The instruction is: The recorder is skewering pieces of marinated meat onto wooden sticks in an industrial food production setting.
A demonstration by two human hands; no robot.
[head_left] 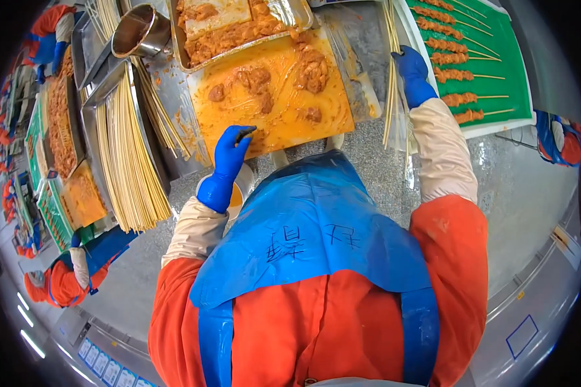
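Note:
My left hand [231, 151], in a blue glove, is at the near left edge of an orange cutting board [284, 132]. Its fingers are curled together, with a dark patch at the tips; whether they hold anything is hidden. Several pieces of marinated meat [252, 79] lie on the board, with a larger heap [311, 69] at its right. My right hand [414, 72], also blue-gloved, is closed with its fingertips against thin bamboo skewers [389, 97] that stick out over the table edge. Next to it, a green tray [497, 71] in a white frame holds a row of meat skewers [455, 75].
A metal pan of meat [239, 39] stands behind the board. To the left are a metal pot [135, 32] and a long tray of bare skewers [126, 155]. A white bucket [239, 193] sits below the board. Co-workers [64, 280] stand at the far left and right.

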